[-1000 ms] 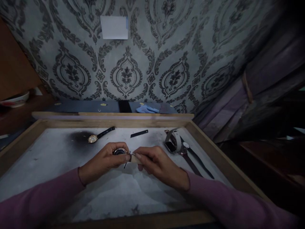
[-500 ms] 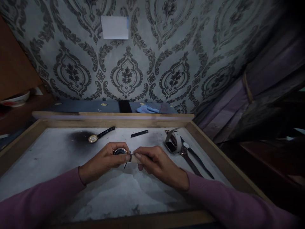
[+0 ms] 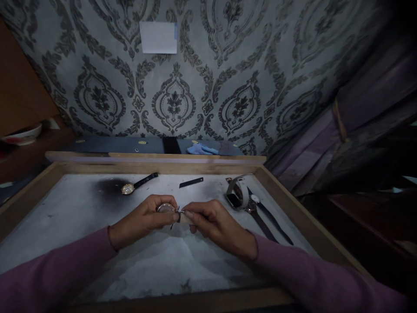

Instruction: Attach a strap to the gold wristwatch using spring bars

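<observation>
Above the middle of the drawer-like tray, my left hand (image 3: pixel 146 218) grips a round watch (image 3: pixel 166 208) between thumb and fingers, its glass catching the light. My right hand (image 3: pixel 215 224) is closed in a pinch on a pale strap (image 3: pixel 185 218) at the watch's right side. A small shiny metal piece lies between the two thumbs, along with a thin dark sliver; whether that piece is part of the strap I cannot tell. The fingers hide much of the strap.
A gold watch (image 3: pixel 127 188) with a black strap lies at the left. A dark flat blade (image 3: pixel 191 182) lies behind my hands. Several more watches, one a smartwatch (image 3: pixel 233 200), are at the right. The wooden rim (image 3: pixel 156 168) surrounds everything; a blue cloth (image 3: pixel 202 149) lies beyond it.
The watch has tilted slightly, so its dark face now looks pale with reflection. Both hands keep their grip in nearly the same place.
</observation>
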Tool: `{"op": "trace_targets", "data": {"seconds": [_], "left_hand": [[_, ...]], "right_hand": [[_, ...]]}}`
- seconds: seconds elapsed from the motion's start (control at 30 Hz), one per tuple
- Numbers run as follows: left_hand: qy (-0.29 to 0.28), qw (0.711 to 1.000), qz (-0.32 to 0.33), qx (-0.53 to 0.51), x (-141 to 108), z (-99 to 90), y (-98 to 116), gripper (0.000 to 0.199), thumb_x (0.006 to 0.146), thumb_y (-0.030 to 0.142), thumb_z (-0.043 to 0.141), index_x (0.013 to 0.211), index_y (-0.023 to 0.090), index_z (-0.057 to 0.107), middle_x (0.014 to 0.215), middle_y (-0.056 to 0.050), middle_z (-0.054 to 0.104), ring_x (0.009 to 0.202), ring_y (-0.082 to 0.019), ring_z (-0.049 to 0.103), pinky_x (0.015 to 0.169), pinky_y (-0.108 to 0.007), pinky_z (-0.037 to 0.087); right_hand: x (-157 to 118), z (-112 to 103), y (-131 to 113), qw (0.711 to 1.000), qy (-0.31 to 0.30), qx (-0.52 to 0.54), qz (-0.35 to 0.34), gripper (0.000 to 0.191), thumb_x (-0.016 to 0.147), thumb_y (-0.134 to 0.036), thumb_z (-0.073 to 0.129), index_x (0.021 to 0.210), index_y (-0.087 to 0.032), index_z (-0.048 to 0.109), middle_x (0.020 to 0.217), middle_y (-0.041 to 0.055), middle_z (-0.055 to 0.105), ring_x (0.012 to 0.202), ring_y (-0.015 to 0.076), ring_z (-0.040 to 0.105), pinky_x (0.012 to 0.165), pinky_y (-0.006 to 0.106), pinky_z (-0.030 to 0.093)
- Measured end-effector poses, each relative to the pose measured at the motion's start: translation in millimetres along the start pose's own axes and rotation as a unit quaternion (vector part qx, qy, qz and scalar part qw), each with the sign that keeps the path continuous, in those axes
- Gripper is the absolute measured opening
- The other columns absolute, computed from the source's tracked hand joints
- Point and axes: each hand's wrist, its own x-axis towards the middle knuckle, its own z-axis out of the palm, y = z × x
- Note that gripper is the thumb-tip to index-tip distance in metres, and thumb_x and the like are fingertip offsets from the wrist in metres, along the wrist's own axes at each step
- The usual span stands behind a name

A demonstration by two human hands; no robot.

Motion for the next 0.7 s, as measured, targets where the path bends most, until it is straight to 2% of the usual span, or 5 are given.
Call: {"op": "trace_targets", "data": {"seconds": [0.37, 0.53, 0.7], "left_hand": [[-0.017, 1.0, -0.008, 0.023, -4.3, 0.3, 4.9, 0.032, 0.075, 0.047, 0.063, 0.072, 0.017, 0.051, 0.056, 0.008, 0.033, 0.053, -0.009, 0.025, 0.049, -0.022, 0.018], [-0.012, 1.0, -0.005, 0.017, -2.7, -0.5, 3.5, 0.024, 0.076, 0.039, 0.062, 0.074, 0.017, 0.052, 0.057, 0.008, 0.033, 0.053, -0.009, 0.025, 0.05, -0.022, 0.019], [-0.009, 1.0, -0.006, 0.015, -2.6, 0.9, 5.0, 0.025, 0.075, 0.04, 0.062, 0.072, 0.018, 0.051, 0.056, 0.008, 0.033, 0.052, -0.009, 0.024, 0.048, -0.022, 0.018]], "right_hand": [[-0.4, -5.9, -7.1, 0.996, -0.017, -0.065, -0.059, 0.035, 0.094, -0.024, 0.041, 0.063, -0.014, 0.054, 0.053, -0.0034, 0.045, 0.047, 0.0064, 0.041, 0.047, 0.019, 0.032], [0.0, -6.5, -7.9, 0.997, -0.023, -0.058, -0.053, 0.033, 0.093, -0.023, 0.043, 0.064, -0.014, 0.054, 0.05, -0.0048, 0.043, 0.045, 0.0062, 0.042, 0.045, 0.018, 0.032], [0.1, -6.6, -6.4, 0.997, -0.017, -0.055, -0.057, 0.033, 0.094, -0.023, 0.043, 0.064, -0.014, 0.055, 0.049, -0.0049, 0.044, 0.044, 0.006, 0.043, 0.047, 0.019, 0.033]]}}
